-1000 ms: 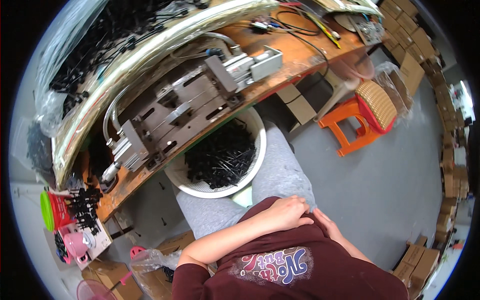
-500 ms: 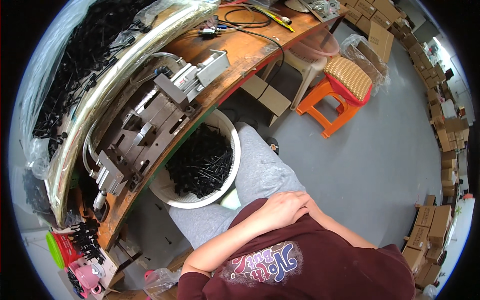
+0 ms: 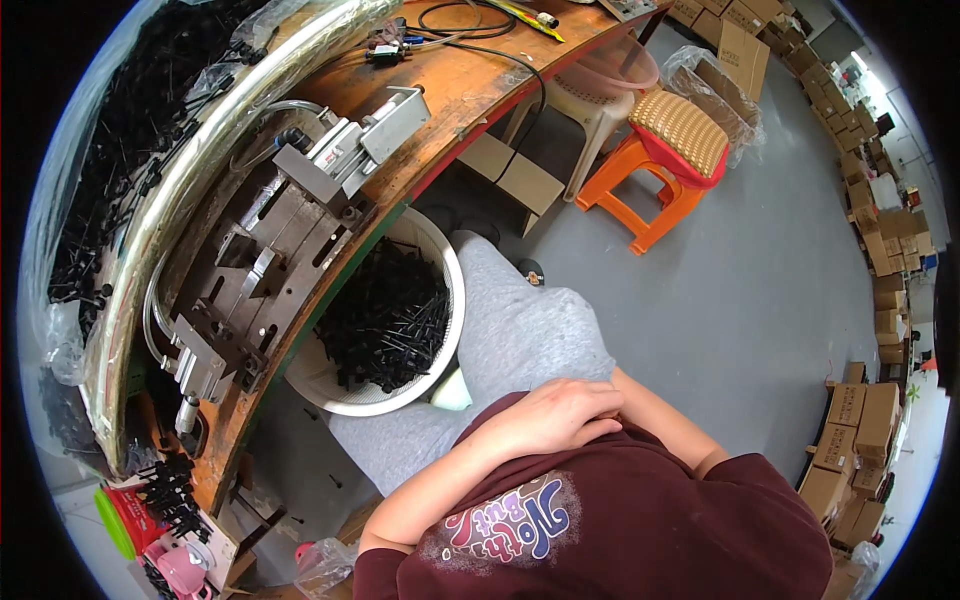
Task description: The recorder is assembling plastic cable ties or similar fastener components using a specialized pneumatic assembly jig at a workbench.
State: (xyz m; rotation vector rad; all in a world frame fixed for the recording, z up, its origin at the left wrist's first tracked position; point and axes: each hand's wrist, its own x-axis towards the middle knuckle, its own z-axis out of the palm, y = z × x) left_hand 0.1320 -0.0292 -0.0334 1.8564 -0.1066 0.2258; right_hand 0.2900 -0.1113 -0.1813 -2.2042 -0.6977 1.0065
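Observation:
My left hand [image 3: 556,412] lies on the front of my maroon shirt [image 3: 660,520], over the place where my right forearm [image 3: 660,405] ends. Its fingers are loosely bent with a gap between them, and no object shows in it. Under it my right hand is hidden, so its fingers cannot be made out. A white basket [image 3: 452,335] stands between my knees and the bench, holding many thin black plastic parts [image 3: 385,320]. On the bench beyond it sits a metal clamping fixture [image 3: 290,240] with a cylinder at each end.
A plastic bag of black parts [image 3: 130,110] lies along the wooden bench [image 3: 480,75]. An orange stool [image 3: 650,195] and a pale plastic stool [image 3: 590,120] stand to the right. Cardboard boxes [image 3: 840,440] line the far right. Pink mug [image 3: 183,570] at lower left.
The view has shifted slightly, so the bench, basket and stools appear a little further left. My hands remain together on the shirt, and more of the right sleeve shows.

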